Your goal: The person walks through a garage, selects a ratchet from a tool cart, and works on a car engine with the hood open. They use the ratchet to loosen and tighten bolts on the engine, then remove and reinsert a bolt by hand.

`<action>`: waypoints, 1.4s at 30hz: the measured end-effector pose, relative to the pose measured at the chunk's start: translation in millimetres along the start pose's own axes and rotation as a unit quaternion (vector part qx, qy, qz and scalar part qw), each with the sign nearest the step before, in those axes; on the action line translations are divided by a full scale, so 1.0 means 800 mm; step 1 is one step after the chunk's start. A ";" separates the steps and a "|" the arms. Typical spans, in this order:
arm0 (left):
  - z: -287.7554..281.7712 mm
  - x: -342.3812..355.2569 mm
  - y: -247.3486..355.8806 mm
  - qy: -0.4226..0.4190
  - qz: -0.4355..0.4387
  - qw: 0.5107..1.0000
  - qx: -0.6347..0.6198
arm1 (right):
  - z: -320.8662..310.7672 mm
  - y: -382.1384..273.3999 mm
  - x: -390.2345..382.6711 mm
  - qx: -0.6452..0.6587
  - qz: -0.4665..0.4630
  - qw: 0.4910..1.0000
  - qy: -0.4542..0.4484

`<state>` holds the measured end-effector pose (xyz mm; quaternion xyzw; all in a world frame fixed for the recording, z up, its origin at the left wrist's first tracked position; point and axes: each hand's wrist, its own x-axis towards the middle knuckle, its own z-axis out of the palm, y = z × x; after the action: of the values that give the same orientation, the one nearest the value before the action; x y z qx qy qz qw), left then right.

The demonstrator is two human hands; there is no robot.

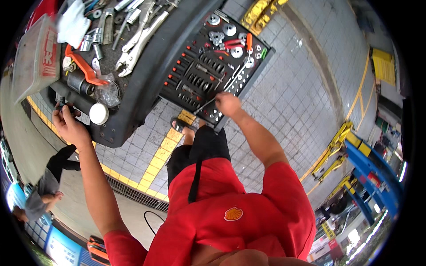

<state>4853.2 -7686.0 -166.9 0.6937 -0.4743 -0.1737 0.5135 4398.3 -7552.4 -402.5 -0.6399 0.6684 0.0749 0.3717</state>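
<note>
My left hand (72, 128) is at the left corner of the tool cart, its fingers closed around a small dark piece (62, 103) too small to name. My right hand (228, 104) reaches over the pulled-out drawer (266, 55), fingers closed on a slim metal rod (204, 107) that slants toward the drawer's near edge. A second long metal rod (236, 76) lies across the sockets beyond that hand. Black cutouts in the drawer hold sockets, red-tipped bits (176, 68), round metal discs (229, 29) and red-handled pliers (234, 44).
On the cart top (153, 37) lie locking pliers (141, 41), loose sockets, an orange-handled tool (84, 66), a white round lid (99, 114) and a white cloth (73, 24). A clear plastic bin (33, 66) hangs at its left. Another person (42, 190) is at far left; a blue-yellow lift (370, 162) stands right.
</note>
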 end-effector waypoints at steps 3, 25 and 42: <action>-0.001 0.005 -0.006 -0.005 -0.012 1.000 -0.021 | 0.042 0.005 0.033 -0.167 -0.114 0.979 0.025; -0.125 -0.152 0.049 0.130 -0.109 0.942 -0.291 | -0.130 -0.126 -0.088 -0.253 -0.129 0.952 -0.114; -0.503 -0.877 -0.143 0.517 -0.442 0.711 -0.181 | 0.169 -0.116 -0.111 -0.177 -0.133 0.925 -0.308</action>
<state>4857.3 -6875.9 -274.1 0.6992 0.2663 -0.0774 0.6590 4529.0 -7419.4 -411.6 -0.7237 0.4055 0.3357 0.4462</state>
